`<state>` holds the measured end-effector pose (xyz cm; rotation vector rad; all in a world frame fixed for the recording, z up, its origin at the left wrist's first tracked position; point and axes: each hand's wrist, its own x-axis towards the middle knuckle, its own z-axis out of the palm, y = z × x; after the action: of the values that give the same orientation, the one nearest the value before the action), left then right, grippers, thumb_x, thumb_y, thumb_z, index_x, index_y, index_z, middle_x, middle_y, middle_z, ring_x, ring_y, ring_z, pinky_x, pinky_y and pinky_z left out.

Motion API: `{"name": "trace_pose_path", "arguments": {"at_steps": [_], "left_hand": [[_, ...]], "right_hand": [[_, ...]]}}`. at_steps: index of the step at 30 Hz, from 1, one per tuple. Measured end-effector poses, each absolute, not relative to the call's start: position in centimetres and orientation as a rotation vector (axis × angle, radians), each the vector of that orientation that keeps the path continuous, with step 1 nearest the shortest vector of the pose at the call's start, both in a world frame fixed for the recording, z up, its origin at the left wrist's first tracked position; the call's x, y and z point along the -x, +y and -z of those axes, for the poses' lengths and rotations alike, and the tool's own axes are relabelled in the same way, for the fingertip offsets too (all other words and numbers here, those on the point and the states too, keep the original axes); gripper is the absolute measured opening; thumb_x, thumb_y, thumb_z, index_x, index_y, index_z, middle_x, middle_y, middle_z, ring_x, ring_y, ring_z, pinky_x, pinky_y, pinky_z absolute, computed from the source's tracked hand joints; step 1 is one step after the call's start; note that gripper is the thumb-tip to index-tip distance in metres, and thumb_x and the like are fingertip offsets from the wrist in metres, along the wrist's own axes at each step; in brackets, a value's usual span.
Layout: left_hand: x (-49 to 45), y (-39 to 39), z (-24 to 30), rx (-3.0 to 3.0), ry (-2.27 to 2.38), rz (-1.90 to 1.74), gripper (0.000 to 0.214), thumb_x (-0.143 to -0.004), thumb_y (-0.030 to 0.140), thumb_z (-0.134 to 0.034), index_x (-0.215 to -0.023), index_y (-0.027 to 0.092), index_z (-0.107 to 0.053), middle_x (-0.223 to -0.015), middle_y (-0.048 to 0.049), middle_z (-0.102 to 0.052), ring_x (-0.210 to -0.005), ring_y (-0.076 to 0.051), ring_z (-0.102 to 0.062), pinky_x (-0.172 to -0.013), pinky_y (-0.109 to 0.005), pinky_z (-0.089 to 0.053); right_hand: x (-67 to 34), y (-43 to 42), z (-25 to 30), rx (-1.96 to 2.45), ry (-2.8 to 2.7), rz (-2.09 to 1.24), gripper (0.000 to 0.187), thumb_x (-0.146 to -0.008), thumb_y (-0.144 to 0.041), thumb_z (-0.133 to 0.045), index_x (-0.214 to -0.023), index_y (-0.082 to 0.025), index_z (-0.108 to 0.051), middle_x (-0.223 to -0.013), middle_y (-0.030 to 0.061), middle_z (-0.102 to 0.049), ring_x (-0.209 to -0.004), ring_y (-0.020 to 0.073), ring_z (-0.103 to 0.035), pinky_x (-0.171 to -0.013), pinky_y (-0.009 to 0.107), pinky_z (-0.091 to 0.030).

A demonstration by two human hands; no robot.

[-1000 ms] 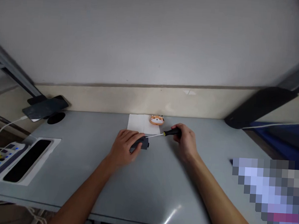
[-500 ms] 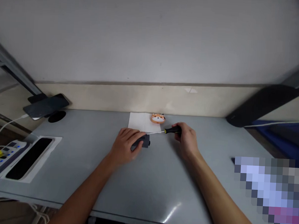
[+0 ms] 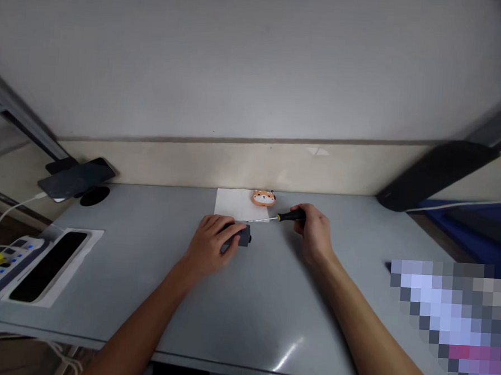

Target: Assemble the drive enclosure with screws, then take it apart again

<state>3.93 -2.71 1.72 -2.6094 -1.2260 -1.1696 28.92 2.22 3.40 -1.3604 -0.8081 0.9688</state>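
Note:
On the grey desk (image 3: 244, 310), a small dark grey box-shaped device (image 3: 243, 237) with a knob or stub on its right end lies under my left hand (image 3: 210, 242). The fingers of that hand wrap over its top, and the thumb presses its near side. My right hand (image 3: 314, 233) is closed around the black handle of a screwdriver (image 3: 291, 215) with a yellow ring. Its thin metal shaft points left, nearly level, and the tip is by the top far edge of the device. Whether the tip touches it I cannot tell.
Behind the device lie a white paper sheet (image 3: 237, 202) and an orange animal-face item (image 3: 264, 198). At left are a phone on a stand (image 3: 78, 178), a power strip (image 3: 13, 267) and a black slab (image 3: 48, 266). A dark cylinder (image 3: 438, 175) leans at right, near a blurred patch (image 3: 441, 315).
The index finger of my left hand has stretched further over the device's top, covering its slots. The screwdriver tip has lifted slightly, while the handle is a little further right.

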Motion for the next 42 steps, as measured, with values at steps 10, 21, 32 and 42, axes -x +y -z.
{"name": "trace_pose_path", "arguments": {"at_steps": [10,21,32,42], "left_hand": [[-3.0,-2.5,-1.9,2.732,-1.371,1.481,0.03,-0.098,0.024,-0.053,-0.126,0.023,-0.062,-0.119,-0.0096,-0.062,-0.111,-0.023,-0.06,-0.101,-0.042,-0.048],[-1.4,-0.9,-1.9,2.814,-1.913,1.973,0.027,-0.095,0.03,-0.047,-0.096,0.021,-0.073,-0.102,-0.0068,-0.075,-0.102,-0.024,-0.067,-0.095,-0.039,-0.05],[-0.2,-0.3,-1.2,2.847,-1.946,2.155,0.025,-0.093,0.035,-0.054,-0.104,0.022,-0.073,-0.11,-0.0082,-0.073,-0.11,-0.025,-0.066,-0.098,-0.04,-0.05],[-1.4,-0.6,-0.8,3.071,-1.975,1.829,0.038,-0.084,0.047,-0.076,-0.109,0.019,-0.07,-0.099,-0.0064,-0.073,-0.088,-0.02,-0.069,-0.077,-0.031,-0.054]], "right_hand": [[-29.1,2.4,-3.2,1.345,-0.798,-0.946,0.025,-0.077,-0.038,-0.06,-0.069,-0.016,-0.07,-0.053,-0.0036,-0.044,-0.048,0.0106,-0.037,-0.043,0.026,-0.026],[-29.3,2.5,-3.0,1.291,-0.835,-0.926,0.024,-0.078,-0.036,-0.06,-0.069,-0.016,-0.07,-0.054,-0.0038,-0.043,-0.049,0.0095,-0.036,-0.044,0.025,-0.024],[-29.7,2.4,-3.1,1.372,-1.066,-0.758,0.027,-0.08,-0.039,-0.056,-0.071,-0.019,-0.07,-0.055,-0.0033,-0.049,-0.054,0.0133,-0.043,-0.051,0.026,-0.031],[-30.1,1.8,-3.6,1.351,-1.081,-0.58,0.042,-0.091,-0.046,-0.048,-0.069,-0.018,-0.07,-0.059,-0.0008,-0.053,-0.058,0.0147,-0.045,-0.057,0.028,-0.033]]}}
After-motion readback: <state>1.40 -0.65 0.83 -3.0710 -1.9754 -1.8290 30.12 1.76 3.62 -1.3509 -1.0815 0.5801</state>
